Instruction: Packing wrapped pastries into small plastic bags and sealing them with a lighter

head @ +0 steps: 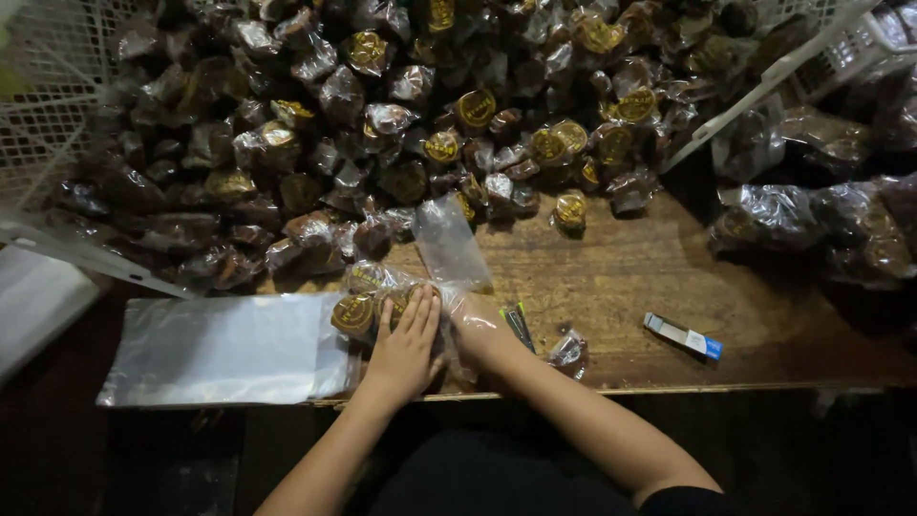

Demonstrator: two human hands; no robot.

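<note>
L hand [406, 346] lies flat, fingers [418, 311] spread open, pressing on a clear plastic bag [435, 287] w/ round gold-labelled wrapped sweets [355, 312] inside. R hand [475, 328] is tucked into the bag's mouth, covered by plastic, so can't tell how its fingers sit. Bag rests on the wooden tabletop [630, 287], near the front edge, just beside a flat stack of empty clear bags [224, 349] to the left. Behind it, a big heap of dark wrapped sweets [382, 124] spills from a white mesh basket [48, 115]. More wrapped pieces [821, 225] sit far right. A small blue-and-white lighter-like item [683, 335] lies apart on the right; one loose sweet [569, 350] near the R wrist.
</note>
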